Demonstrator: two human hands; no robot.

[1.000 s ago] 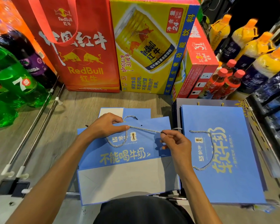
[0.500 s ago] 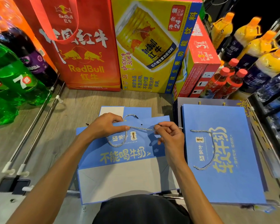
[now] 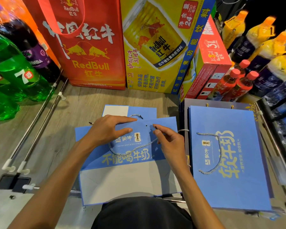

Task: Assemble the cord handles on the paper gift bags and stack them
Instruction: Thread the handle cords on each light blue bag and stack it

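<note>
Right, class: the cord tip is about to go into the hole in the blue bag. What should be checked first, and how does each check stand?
1. The hole is uncovered: ok.
2. The left hand presses the bag flat: ok.
3. The right hand pinches the cord near its tip: ok.
4. The tip is lined up with the hole: not ok, it sits to the hole's right, apart from it.
5. The cord's other end is fixed in the bag: cannot tell, the left hand covers that spot.
</note>
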